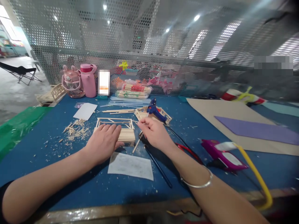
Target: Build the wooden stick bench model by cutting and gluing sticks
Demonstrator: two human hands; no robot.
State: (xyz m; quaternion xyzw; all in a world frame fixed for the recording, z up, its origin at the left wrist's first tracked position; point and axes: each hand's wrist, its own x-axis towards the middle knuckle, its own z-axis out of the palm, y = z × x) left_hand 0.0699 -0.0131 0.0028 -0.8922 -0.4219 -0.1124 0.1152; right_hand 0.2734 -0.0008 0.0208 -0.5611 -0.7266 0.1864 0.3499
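A small bench-like frame of pale wooden sticks (126,135) stands on the blue table. My left hand (104,140) lies flat over its left part, fingers stretched out, covering some of the slats. Just right of the frame, my right hand (151,130) pinches with thumb and forefinger. A short pale tip of a thin wooden stick (136,122) pokes out of this pinch; the rest is hidden. Below the right hand a loose stick (136,145) slants across the table. Behind that hand a blue glue gun (155,111) rests on a second stick frame (140,114).
Wood scraps (76,130) lie left, near a white card (85,111). A whitish sheet (130,166) and a dark rod (158,168) are in front. A purple tool (224,155) with a yellow strap sits right. Pink bottles (88,82) stand by the perforated screen (173,71).
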